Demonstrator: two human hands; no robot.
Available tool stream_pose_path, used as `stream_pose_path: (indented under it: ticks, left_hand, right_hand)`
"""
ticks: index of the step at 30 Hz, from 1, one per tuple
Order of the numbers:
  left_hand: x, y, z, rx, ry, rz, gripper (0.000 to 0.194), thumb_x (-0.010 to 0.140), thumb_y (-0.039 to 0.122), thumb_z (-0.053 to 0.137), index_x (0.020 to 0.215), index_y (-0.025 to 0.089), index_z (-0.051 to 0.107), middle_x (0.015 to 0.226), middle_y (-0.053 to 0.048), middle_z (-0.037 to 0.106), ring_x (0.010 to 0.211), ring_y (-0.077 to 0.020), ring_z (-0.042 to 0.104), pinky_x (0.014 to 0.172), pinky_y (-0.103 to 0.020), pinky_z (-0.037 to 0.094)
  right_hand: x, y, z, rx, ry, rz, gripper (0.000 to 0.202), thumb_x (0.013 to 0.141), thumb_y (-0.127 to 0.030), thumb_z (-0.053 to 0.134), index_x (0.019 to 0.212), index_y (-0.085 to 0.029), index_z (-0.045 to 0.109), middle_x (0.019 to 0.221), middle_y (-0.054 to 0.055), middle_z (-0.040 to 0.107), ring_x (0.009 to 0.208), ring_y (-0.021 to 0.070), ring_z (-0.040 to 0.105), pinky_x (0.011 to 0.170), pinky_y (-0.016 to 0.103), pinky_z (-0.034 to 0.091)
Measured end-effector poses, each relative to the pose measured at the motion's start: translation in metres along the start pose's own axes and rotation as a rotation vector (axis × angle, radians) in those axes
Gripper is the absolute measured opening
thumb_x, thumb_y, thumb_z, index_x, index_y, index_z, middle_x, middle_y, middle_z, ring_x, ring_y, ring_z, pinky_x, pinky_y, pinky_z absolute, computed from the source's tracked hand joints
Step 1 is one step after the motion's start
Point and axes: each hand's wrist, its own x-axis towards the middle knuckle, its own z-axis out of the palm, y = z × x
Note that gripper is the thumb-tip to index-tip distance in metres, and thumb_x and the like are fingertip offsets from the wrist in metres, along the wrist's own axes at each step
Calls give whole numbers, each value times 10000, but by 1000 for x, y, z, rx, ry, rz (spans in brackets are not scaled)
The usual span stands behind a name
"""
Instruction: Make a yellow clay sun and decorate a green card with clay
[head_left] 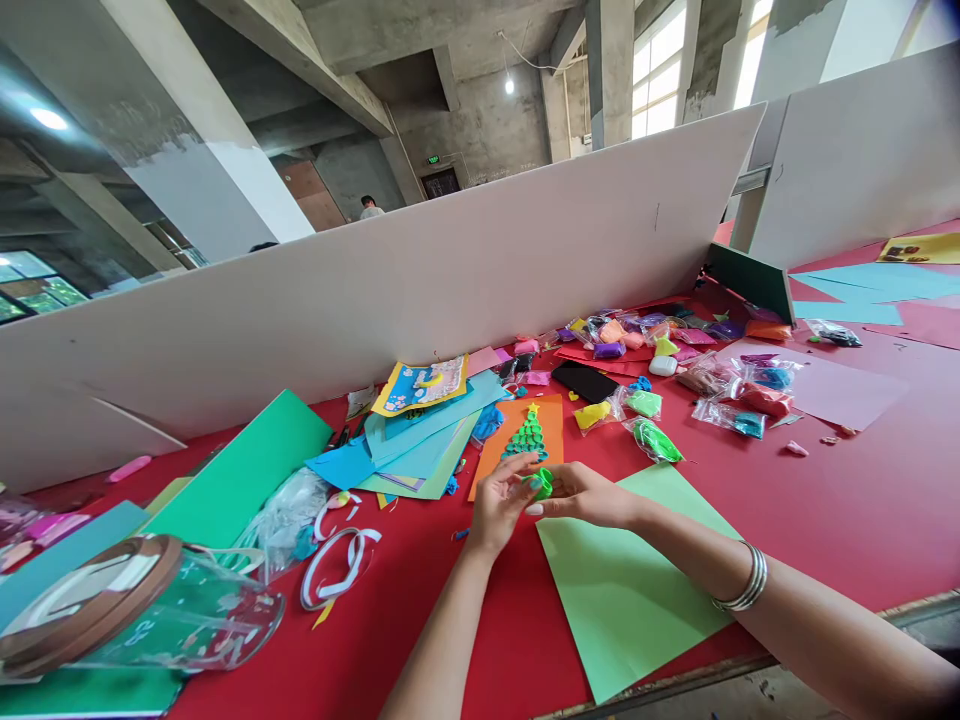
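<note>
Between my two hands is a small bright green curled piece (pixel 541 483), loop-shaped, at the middle of the view. My left hand (pixel 501 500) pinches it from the left, and my right hand (pixel 585 495) holds its right side with bent fingers. Just beyond the hands lies an orange card (pixel 553 415) bearing a tree (pixel 527 432) of green rolled pieces with a yellow star on top. My hands cover the card's lower part. A light green sheet (pixel 637 590) lies under my right forearm, which wears silver bangles.
Coloured papers (pixel 420 450) and a plastic jar (pixel 150 610) are on the left. White paper strips (pixel 341 570) curl near the jar. Beyond the card lie a black phone (pixel 585 381) and bagged clay (pixel 757 398). A white partition (pixel 450 280) bounds the red table (pixel 795 500).
</note>
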Motion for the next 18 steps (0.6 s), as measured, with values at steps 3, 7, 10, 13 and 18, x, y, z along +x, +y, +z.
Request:
stream_pose_path:
  ticks: [3,7,10,13,18]
  left_hand:
    - [-4,2,8,98,-103,48,339,688,435,690,896,170,735,965,-119,692,928,-240,617,803,-324,496]
    - [-5,4,8,248,-85,142,245,757,397,621,778,189,748,729,-76,687,737,-189,610,694,-282,495]
    - [-6,4,5,317,27,194,244,748,403,631,738,188,746,642,-56,640,630,-159,577,591,-248,475]
    - [-5,2,1,346,129,195,263,738,424,639,755,183,743,643,-48,625,596,-148,564,552,-236,464]
    - [1,-4,-11,410,264,216,285,734,455,639,758,189,740,657,-46,638,626,-159,572,601,-247,465]
  right_hand:
    - [1,7,1,-38,-45,16,518,641,-595,671,829,-115,622,781,33,638,788,172,595,816,356,483]
    - [0,10,2,76,-92,117,614,614,-688,615,788,-99,617,788,90,668,772,201,651,820,402,500]
    - [0,7,4,61,-108,194,613,655,-705,562,691,-95,594,732,135,678,661,220,668,709,406,528]
    - [0,3,5,49,-68,215,587,680,-703,538,668,-117,573,687,132,682,580,211,659,620,369,527]
    - [-1,-1,4,103,-50,176,499,676,-625,594,752,-132,601,722,114,695,586,201,657,647,363,521]
